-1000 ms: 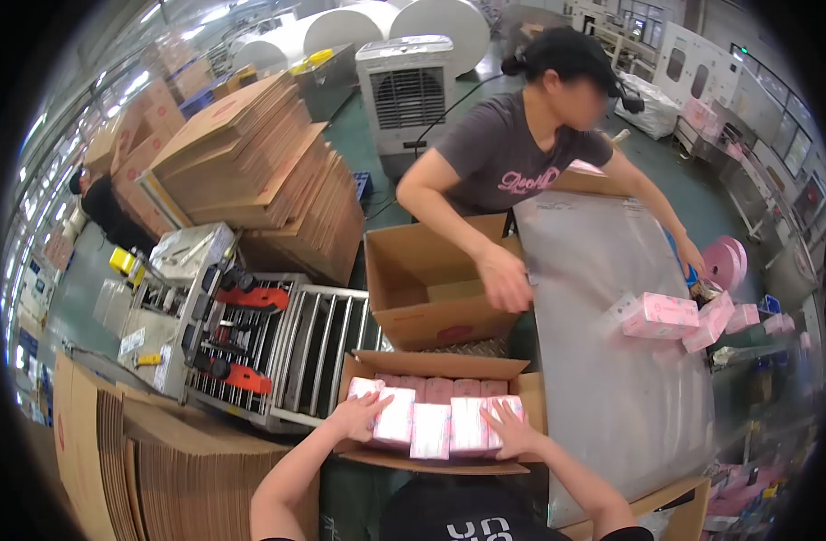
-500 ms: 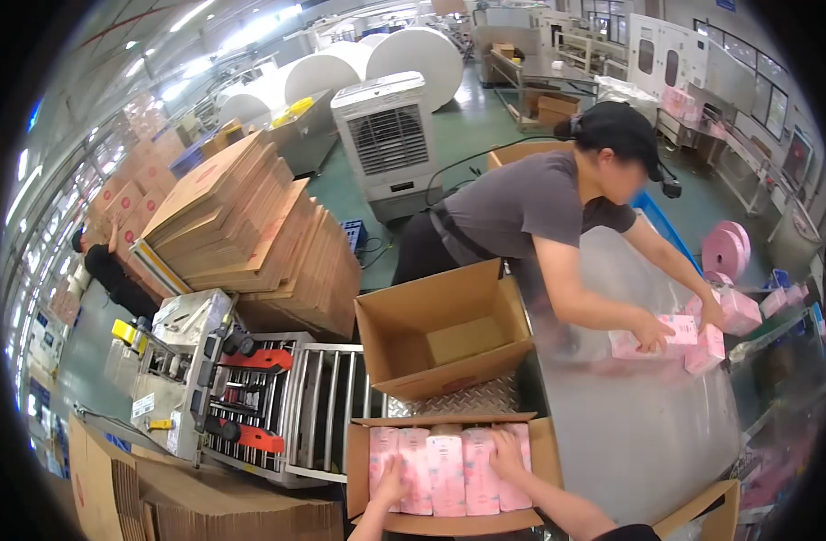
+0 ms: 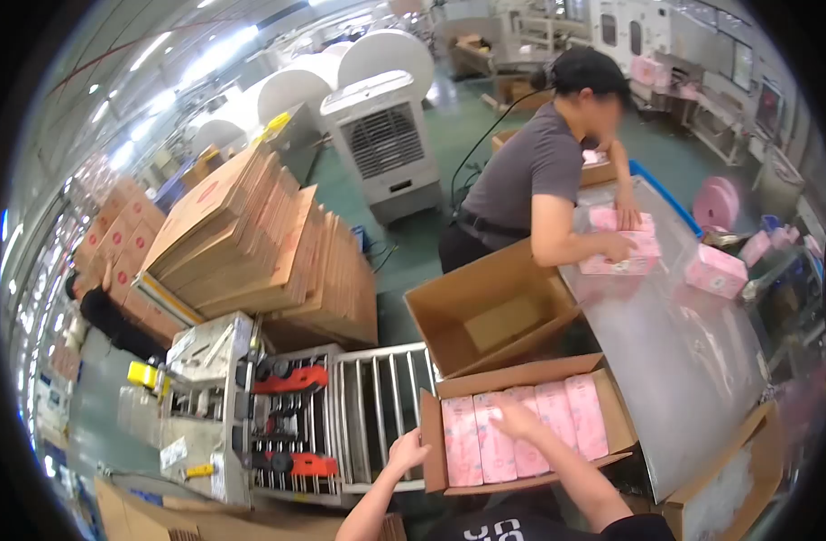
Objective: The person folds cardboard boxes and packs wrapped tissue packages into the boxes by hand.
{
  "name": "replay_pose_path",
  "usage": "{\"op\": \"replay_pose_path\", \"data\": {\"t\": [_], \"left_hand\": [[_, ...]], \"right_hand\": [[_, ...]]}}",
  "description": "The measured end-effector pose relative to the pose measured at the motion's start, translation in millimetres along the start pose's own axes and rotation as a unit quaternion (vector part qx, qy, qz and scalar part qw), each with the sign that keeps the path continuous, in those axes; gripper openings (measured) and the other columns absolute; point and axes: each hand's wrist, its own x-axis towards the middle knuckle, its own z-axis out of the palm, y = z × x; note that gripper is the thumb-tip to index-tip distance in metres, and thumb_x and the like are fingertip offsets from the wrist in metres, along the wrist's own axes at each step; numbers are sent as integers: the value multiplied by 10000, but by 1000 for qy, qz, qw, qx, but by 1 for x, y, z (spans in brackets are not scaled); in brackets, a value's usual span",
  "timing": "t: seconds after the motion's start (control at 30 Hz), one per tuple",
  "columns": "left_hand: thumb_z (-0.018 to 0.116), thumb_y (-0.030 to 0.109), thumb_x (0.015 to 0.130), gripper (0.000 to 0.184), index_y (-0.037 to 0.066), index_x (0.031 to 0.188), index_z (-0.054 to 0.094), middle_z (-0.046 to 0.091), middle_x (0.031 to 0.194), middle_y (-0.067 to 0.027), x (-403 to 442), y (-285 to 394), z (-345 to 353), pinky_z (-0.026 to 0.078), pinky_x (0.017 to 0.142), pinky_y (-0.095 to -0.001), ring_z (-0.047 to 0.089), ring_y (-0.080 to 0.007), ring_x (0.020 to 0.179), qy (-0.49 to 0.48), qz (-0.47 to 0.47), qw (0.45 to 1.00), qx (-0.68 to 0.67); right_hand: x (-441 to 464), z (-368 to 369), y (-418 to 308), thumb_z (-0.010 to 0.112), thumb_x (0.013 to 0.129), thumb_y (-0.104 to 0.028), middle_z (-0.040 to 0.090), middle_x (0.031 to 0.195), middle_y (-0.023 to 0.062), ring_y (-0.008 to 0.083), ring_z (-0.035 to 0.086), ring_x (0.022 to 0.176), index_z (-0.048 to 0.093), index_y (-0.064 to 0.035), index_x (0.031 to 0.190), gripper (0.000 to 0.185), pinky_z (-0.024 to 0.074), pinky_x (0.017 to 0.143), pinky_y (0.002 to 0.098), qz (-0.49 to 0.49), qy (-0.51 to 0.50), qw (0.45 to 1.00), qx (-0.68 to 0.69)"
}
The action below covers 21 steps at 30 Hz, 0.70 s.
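An open cardboard box [image 3: 619, 410] stands low in front of me, filled with a row of pink-and-white wrapped packs [image 3: 555, 410] that look like tissue. My left hand [image 3: 408, 451] is at the box's left wall, fingers curled on its edge. Over the packs, towards the left of the row, lies my right hand [image 3: 519, 420] with fingers stretched out; it grips nothing. Just behind stands a second open box [image 3: 494, 311], tilted in view, its inside bare.
A co-worker [image 3: 530, 171] handles pink packs [image 3: 622, 243] on the metal table [image 3: 674, 361] at right. Left of my box are a roller conveyor [image 3: 381, 397] and a taping machine [image 3: 291, 424]. Stacked flat cartons [image 3: 251, 243] and an air cooler [image 3: 377, 140] stand behind.
My left hand has moved from the packs to the box's left edge. My right hand still rests over the packs. The co-worker has drawn packs nearer. The view has shifted.
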Motion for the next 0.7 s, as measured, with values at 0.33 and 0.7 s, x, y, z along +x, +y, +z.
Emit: {"op": "replay_pose_path", "data": {"t": [0.33,0.7], "left_hand": [[607,390,791,701,149,1429,442,705,971,-201,23,-145,-117,524,820,-433,676,-352,943,33,-56,985,163],[677,681,719,1301,6,1528,-87,87,1589,-271,78,-234,-20,166,1201,-422,147,-386,1473,-200,36,977,60]], "right_hand": [[-110,15,-34,736,773,-464,308,1502,243,412,339,1376,310,-54,1474,917,306,1122,507,237,213,943,-101],[-31,122,-95,783,655,-629,-104,1525,393,444,102,1460,-79,142,1460,1409,209,1190,389,-96,-333,936,-58]]}}
